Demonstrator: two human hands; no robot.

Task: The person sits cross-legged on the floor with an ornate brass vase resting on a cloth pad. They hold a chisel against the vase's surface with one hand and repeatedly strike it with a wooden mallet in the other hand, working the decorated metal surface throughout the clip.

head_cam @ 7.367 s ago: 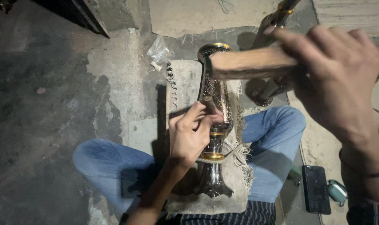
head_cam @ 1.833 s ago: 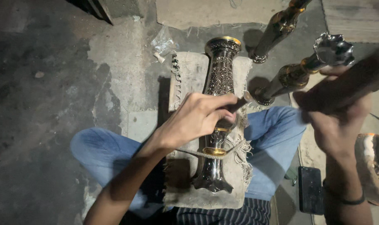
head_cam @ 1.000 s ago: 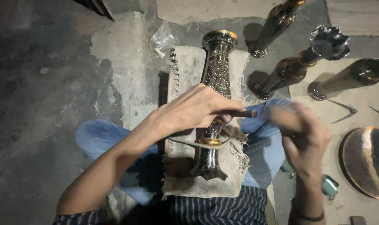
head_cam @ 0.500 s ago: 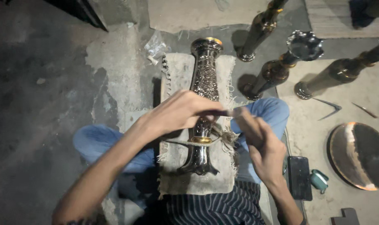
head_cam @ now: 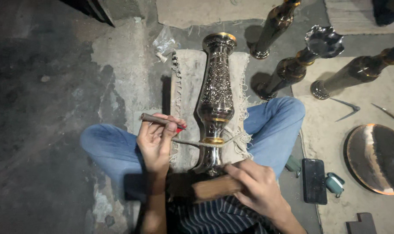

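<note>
Brass engraved vase [head_cam: 216, 93] lies on a burlap pad [head_cam: 188, 73] across the lap, long axis running away from the person. Left hand [head_cam: 155, 141] grips a chisel [head_cam: 155, 119] just beside its waist (nearer); right hand [head_cam: 255, 188] grips a wooden mallet [head_cam: 214, 188] at its foot.

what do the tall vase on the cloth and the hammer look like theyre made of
The vase looks like metal: dark with shiny highlights, engraved scrollwork and gold-coloured bands, perhaps brass. The hammer, held by the right hand, shows a pale brown matte handle, probably wood; its head is too dark to tell.
</note>
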